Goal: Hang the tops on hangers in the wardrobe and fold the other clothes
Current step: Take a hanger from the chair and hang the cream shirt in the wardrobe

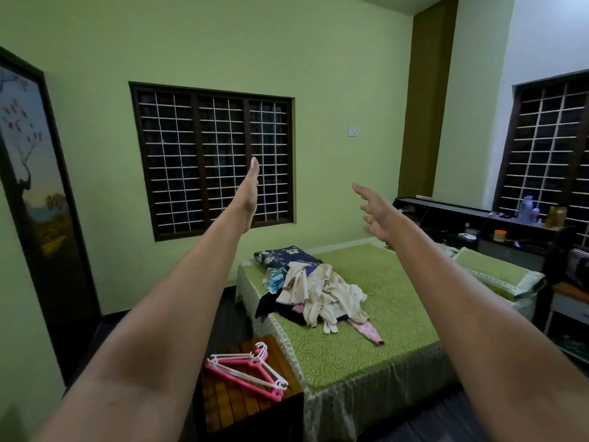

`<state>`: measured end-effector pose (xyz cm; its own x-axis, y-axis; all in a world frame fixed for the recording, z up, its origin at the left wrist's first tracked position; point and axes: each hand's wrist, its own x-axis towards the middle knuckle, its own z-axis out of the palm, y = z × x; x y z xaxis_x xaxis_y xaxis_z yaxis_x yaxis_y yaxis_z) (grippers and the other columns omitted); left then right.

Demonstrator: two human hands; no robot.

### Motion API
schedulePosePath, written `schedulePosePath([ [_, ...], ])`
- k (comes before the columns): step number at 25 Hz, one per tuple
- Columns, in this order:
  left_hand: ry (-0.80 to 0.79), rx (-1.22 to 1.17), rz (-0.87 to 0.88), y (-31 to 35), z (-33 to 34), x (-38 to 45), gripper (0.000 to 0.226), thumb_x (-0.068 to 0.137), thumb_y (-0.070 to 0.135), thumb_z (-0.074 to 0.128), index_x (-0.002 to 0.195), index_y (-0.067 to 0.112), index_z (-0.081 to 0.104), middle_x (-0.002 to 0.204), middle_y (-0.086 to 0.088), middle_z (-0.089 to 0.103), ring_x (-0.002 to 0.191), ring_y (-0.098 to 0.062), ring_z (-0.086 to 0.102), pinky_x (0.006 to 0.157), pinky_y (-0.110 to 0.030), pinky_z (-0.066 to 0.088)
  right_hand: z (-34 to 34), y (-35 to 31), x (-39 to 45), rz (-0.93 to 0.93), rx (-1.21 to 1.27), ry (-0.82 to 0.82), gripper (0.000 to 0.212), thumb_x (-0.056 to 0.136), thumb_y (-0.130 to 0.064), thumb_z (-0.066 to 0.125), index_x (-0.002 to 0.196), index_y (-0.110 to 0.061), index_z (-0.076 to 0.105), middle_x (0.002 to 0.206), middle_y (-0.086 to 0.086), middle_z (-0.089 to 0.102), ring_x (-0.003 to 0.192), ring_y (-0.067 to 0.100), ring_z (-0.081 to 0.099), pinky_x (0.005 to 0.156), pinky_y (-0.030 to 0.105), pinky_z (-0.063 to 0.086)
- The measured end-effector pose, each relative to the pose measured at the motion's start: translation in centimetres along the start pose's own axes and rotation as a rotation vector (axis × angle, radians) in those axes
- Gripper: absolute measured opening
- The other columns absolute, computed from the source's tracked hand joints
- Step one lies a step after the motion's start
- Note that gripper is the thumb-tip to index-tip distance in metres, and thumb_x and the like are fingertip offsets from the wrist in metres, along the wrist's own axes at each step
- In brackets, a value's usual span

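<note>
A heap of mixed clothes point(322, 291), cream, dark and pink, lies on the near left part of the bed point(366, 352) with its green patterned cover. Pink and white plastic hangers point(247, 370) lie stacked on a small wooden table point(229, 406) beside the bed. Both my arms stretch forward above them. My left hand point(250, 193) is raised with fingers straight, seen edge-on against the window, holding nothing. My right hand point(376, 213) is open with relaxed, spread fingers, also empty. Neither hand touches the clothes. No wardrobe shows.
A folded dark floral cloth point(285, 255) lies behind the heap. A green pillow point(497, 272) sits at the bed's right. A dark headboard shelf point(478, 218) holds bottles and jars. A tall framed picture point(35, 186) stands at left. Barred windows point(213, 161) are on the walls.
</note>
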<state>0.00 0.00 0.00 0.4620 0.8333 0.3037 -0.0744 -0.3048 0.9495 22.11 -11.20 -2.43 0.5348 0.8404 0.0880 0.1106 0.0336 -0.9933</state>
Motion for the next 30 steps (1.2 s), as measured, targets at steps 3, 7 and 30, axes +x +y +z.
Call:
schedulePosePath([
  [3,0.050,-0.004,-0.001,-1.0,4.1,3.2,0.072,0.095,0.065,0.018,0.153,0.020,0.013,0.160,-0.005,0.010,0.147,-0.027,0.009,0.119,-0.051,0.009,-3.0,0.4,4.6,0.005,0.004,-0.042,0.078,0.090,-0.055,0.052,0.152,-0.020,0.020,0.159,0.012,0.013,0.147,0.029,0.009,0.117,0.044,0.016],
  [7,0.102,-0.012,-0.018,-1.8,10.2,8.8,0.072,0.096,0.064,0.019,0.152,0.020,0.013,0.160,-0.004,0.011,0.147,-0.025,0.010,0.119,-0.049,0.010,-7.8,0.0,12.5,0.004,-0.027,-0.116,0.080,0.089,-0.056,0.053,0.152,-0.019,0.019,0.159,0.012,0.013,0.148,0.027,0.007,0.118,0.043,0.014],
  [30,0.313,0.069,-0.010,-12.2,27.0,50.1,0.071,0.096,0.064,0.019,0.153,0.023,0.012,0.160,-0.002,0.011,0.147,-0.023,0.008,0.120,-0.047,0.009,-22.3,5.2,60.5,-0.042,0.032,-0.243,0.070,0.091,-0.053,0.052,0.150,-0.024,0.026,0.159,0.009,0.017,0.147,0.027,0.012,0.118,0.044,0.015],
])
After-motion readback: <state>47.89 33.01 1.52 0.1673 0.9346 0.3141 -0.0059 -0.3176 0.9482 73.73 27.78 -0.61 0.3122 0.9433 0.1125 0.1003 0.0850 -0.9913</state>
